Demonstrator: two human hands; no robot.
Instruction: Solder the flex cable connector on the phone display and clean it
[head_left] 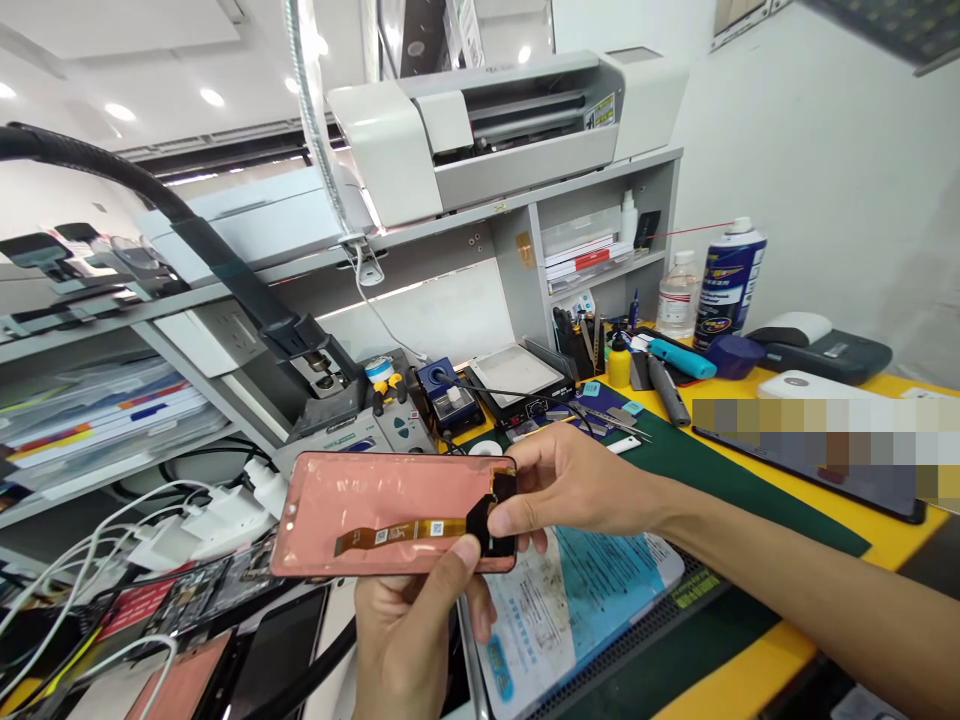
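Observation:
A phone screen (322, 500) is held up in front of me with its pinkish back facing me. An orange-brown ribbon cable (405, 533) runs along that back to a black piece at the right end. My left hand (424, 610) grips the screen from below, thumb on its lower edge near the black piece and fingers behind. My right hand (574, 480) pinches the right end, its thumb pressed on the black piece. Below the hands lies a blue and white printed packet (577, 600).
A green mat (720, 490) covers part of the yellow table. Tweezers, a yellow bottle (619, 362) and a spray can (731, 285) stand or lie behind. White chargers with cables (225, 525) and phone parts crowd the left. Another dark phone screen (810, 465) lies right.

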